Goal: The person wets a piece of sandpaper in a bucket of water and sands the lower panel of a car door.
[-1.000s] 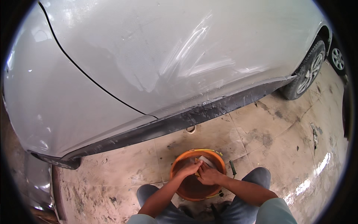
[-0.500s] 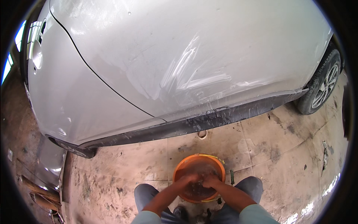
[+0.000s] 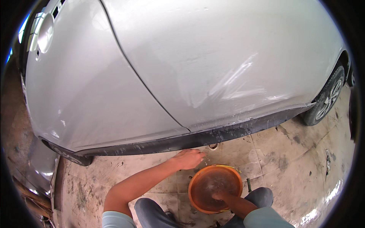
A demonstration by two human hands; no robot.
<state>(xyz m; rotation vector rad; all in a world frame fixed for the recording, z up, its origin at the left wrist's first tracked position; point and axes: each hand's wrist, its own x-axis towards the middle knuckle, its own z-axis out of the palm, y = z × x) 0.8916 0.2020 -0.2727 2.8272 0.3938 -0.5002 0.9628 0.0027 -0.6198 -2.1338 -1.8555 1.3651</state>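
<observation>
One dipping step is apparently under way: the right hand, grip hidden, is sunk in the orange tub, lower centre, the left hand is held curled at its upper left, contents unclear, and careful lifting seems called for.

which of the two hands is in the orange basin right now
The right hand: it is down inside the orange basin, while the left hand is outside the rim, toward the car's dark sill.
</observation>
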